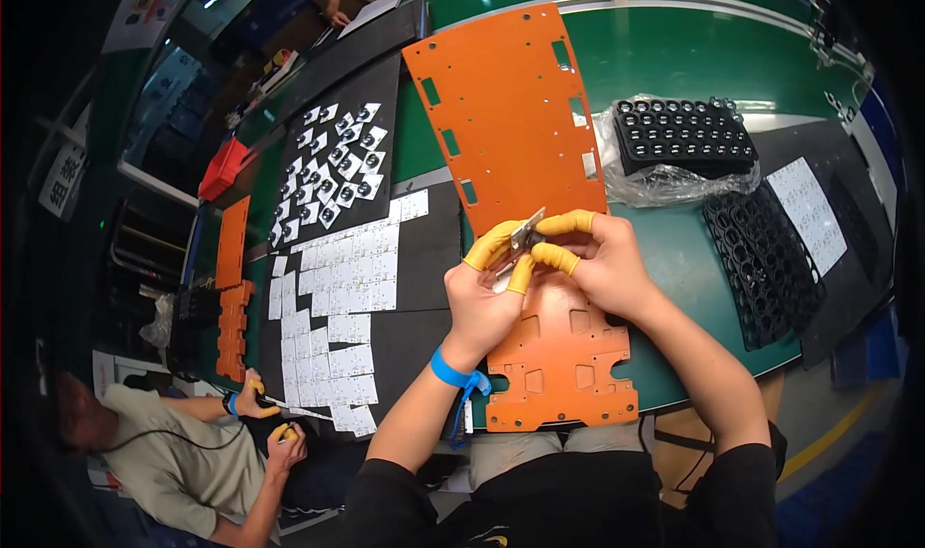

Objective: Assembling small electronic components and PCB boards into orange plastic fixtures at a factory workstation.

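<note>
In front of my body, a small flat piece (526, 230) with a pale face and a dark part is held up between both hands. My left hand (482, 298) pinches it from the left, with yellow finger cots on the fingertips and a blue wrist strap on the wrist. My right hand (609, 264), also in yellow finger cots, grips it from the right. Fingers hide much of the piece, so its exact kind is unclear. Beneath the hands lies an orange fixture plate (557, 394) with notched sides. A larger orange plate (501, 115) with slots extends beyond it.
Small white squares with black lenses (342, 158) and white circuit-board sheets (347, 278) cover black mats at left. A black tray of lenses (684, 143) sits on plastic at right, near another black tray (761, 269) and a white sheet (807, 216). A co-worker (183, 452) sits at lower left.
</note>
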Demonstrator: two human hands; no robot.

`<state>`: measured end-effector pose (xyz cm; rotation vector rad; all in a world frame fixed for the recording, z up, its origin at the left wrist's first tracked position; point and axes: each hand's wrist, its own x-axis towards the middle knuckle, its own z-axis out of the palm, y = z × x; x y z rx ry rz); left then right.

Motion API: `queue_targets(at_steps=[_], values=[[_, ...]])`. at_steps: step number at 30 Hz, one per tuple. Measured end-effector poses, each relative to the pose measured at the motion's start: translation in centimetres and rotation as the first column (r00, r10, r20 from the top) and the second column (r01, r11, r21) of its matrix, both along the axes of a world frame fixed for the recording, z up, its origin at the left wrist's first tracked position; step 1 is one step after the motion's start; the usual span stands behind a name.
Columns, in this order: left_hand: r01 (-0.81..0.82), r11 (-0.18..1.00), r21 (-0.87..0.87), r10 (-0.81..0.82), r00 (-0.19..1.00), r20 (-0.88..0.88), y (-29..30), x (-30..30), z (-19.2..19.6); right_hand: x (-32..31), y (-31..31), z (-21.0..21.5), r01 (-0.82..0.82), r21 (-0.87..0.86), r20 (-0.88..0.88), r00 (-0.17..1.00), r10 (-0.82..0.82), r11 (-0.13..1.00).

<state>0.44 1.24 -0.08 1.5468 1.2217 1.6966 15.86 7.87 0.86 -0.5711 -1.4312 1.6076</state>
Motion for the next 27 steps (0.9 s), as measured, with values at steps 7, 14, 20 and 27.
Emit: queue_targets(at_steps=[7, 14, 20, 27], values=[[-0.004, 1.0, 0.023, 0.007, 0.993, -0.115, -0.2, 0.9, 0.9, 0.8, 0.9, -0.8, -0.119, -0.241, -0.084, 0.991, 0.102, 0.963], [-0.1, 0.979, 0.178, 0.136, 0.969, -0.204, -0.3, 0.4, 0.7, 0.2, -0.3, 0.1, -0.155, -0.248, -0.078, 0.987, 0.14, 0.956], [-0.126, 0.952, 0.281, 0.205, 0.94, -0.272, -0.5, 0.1, 0.5, 0.6, -0.5, 0.9, -0.188, -0.229, -0.095, 0.981, 0.17, 0.955], [-0.058, 0.852, 0.521, 0.345, 0.81, -0.474, 0.3, -0.8, 0.5, 1.1, 0.6, 0.5, -0.211, -0.253, -0.027, 0.977, 0.211, 0.944]])
